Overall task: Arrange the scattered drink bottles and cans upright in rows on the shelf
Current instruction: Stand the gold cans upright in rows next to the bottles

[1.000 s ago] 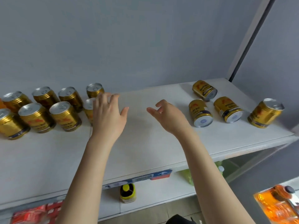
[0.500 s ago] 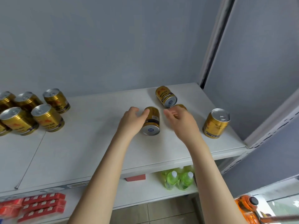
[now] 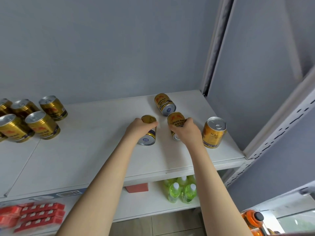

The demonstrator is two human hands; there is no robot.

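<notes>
Half a second ago the two hands were only reaching the cans. Now each hand holds one. The left hand (image 3: 139, 127) has come over the left can (image 3: 148, 135), and its fingers (image 3: 151, 124) curl across the top of it. This can lies on its side in the middle of the shelf (image 3: 95, 150), with its round silver end facing us. The right hand (image 3: 186, 132) wraps round the right can (image 3: 175, 118). Its fingers bend over the far side and the thumb presses the near side. That can lies on its side too, just beside the left can, and the two do not touch.

A third can, the back can (image 3: 164, 103), lies on its side right behind the right can. It is so close that I cannot tell if they touch. A standing can (image 3: 214, 133) is upright just beside the right hand, near the shelf's right end.

Far to the left, a group of cans (image 3: 41, 125) stands upright in rows, well apart from the hands.

Behind it all is a grey wall (image 3: 102, 48), and a grey post (image 3: 215, 48) goes up at the shelf's back right corner.

Under the arms is a lower shelf (image 3: 150, 206). On it stand green bottles (image 3: 182, 190), with a red block (image 3: 137, 187) near them and red boxes (image 3: 39, 215) off to the left. An orange bottle (image 3: 254, 220) shows in the bottom right corner.
</notes>
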